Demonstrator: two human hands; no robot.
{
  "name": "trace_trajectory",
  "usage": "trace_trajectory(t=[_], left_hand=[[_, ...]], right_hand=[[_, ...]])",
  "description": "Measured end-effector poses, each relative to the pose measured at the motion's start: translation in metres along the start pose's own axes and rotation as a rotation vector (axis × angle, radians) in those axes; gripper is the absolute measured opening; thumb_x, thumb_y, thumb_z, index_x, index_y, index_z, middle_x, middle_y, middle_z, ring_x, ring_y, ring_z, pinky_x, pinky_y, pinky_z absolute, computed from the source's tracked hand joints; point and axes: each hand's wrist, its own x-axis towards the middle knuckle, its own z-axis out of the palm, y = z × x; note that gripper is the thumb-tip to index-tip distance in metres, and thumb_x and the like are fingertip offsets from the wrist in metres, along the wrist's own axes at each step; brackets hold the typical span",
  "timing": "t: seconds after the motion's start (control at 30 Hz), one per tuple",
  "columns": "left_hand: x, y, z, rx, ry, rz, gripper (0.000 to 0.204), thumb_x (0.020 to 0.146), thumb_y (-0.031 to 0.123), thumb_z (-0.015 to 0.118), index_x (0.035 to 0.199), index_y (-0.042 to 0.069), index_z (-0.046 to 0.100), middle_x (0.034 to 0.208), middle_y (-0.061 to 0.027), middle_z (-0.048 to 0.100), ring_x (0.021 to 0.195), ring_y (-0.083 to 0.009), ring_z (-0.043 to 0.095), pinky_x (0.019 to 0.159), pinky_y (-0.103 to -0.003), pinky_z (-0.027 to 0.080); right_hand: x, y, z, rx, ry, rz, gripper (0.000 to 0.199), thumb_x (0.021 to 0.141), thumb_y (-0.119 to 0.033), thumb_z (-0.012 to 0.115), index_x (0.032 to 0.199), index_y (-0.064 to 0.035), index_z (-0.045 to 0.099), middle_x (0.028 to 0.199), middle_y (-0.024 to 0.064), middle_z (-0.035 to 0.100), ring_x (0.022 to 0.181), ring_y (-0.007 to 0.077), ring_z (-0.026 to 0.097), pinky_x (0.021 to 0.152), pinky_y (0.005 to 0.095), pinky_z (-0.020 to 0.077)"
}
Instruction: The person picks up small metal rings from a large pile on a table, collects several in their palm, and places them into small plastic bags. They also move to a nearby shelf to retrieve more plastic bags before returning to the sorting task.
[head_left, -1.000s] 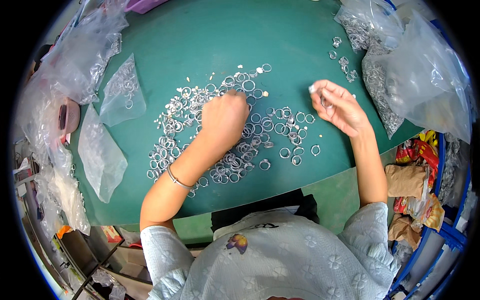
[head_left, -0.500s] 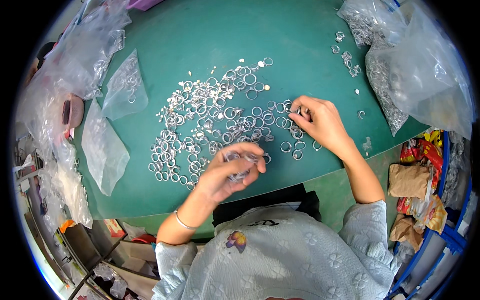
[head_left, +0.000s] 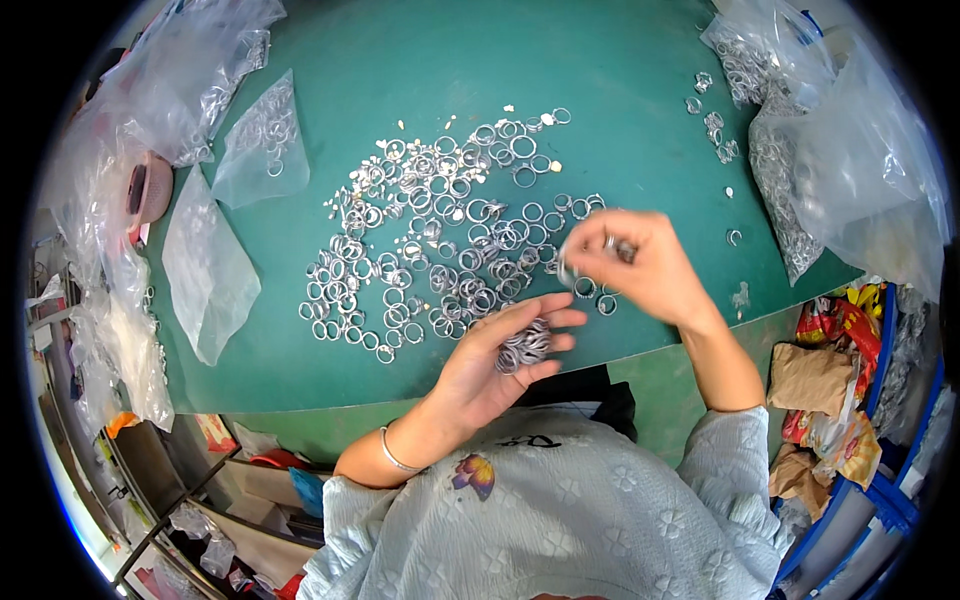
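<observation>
Spill risk: on my feed the L hand is palm-up right by the near edge of the surface; if it tips or its fingers spread more, I reckon its ring cluster slides out, maybe past that edge.
Drop risk: R hand has a blurred ring at its fingertips; a weak pinch or rushed move cd let it slip.
Mix risk: pale bits lie in w/ the loose rings, esp. far-left; a quick scoop cd take both, I'd guess.
Snag risk: rings overlap a lot mid-spread, so pulling one cd drag neighbours.
Miss risk: a stray ring sits well right of the main spread, easy to overlook.
L hand state: approx. half open, cupped, fingers pointing right; cluster rests in it, not closed over.
R hand state: mostly closed, fingers curled on a few rings; exact no. I can't tell, blur.
Ring look: silver-grey metal, round, thin bands; some plain, some w/ a raised or patterned top.
Ring spots: most on the surface, L & mid, far of the L hand; more in the clear bag at far R and the small bag at far L.
</observation>
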Motion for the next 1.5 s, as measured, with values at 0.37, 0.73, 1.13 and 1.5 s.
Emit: trace_trajectory(t=[0.37, 0.73, 1.13, 1.5], left_hand=[[0.017, -0.01, -0.012, -0.236, -0.157, -0.077, 0.028, 0.095, 0.029, 0.042, 0.1, 0.006, 0.058, 0.092, -0.0074, 0.062, 0.081, -0.018, 0.062, 0.066, -0.033, 0.053], [0.006, -0.003, -0.001, 0.14, -0.143, 0.156, 0.023, 0.091, 0.026, 0.053, 0.08, 0.006, 0.052, 0.08, -0.011, 0.056, 0.069, -0.0191, 0.056, 0.045, -0.025, 0.048], [0.038, 0.065, 0.024, 2.322, 0.211, 0.933, 0.012, 0.073, 0.011, 0.069, 0.082, 0.006, 0.065, 0.078, -0.0094, 0.058, 0.065, -0.0302, 0.06, 0.054, -0.039, 0.047], [0.026, 0.087, 0.023, 1.338, 0.178, 0.643, 0.008, 0.079, 0.008, 0.065, 0.084, 0.002, 0.065, 0.072, -0.0072, 0.063, 0.056, -0.0124, 0.056, 0.044, -0.024, 0.039]], right_hand=[[-0.021, -0.03, 0.014, -0.254, -0.417, -0.574, 0.021, 0.072, -0.008, 0.068, 0.092, -0.0061, 0.063, 0.102, 0.0022, 0.06, 0.087, 0.022, 0.055, 0.076, 0.0327, 0.0394], [0.029, 0.026, 0.013, -0.777, 0.08, -0.383, 0.019, 0.073, -0.009, 0.067, 0.09, -0.0048, 0.06, 0.096, 0.004, 0.055, 0.092, 0.0239, 0.048, 0.078, 0.0345, 0.036], [0.022, 0.032, 0.01, -0.614, 0.061, -0.404, 0.013, 0.073, -0.007, 0.066, 0.082, -0.0046, 0.058, 0.09, 0.0039, 0.054, 0.088, 0.0217, 0.049, 0.077, 0.0349, 0.0367], [0.024, 0.028, 0.01, -0.614, 0.034, -0.429, 0.011, 0.071, -0.005, 0.068, 0.079, -0.0041, 0.06, 0.09, 0.0047, 0.053, 0.091, 0.0216, 0.048, 0.079, 0.0347, 0.0361]])
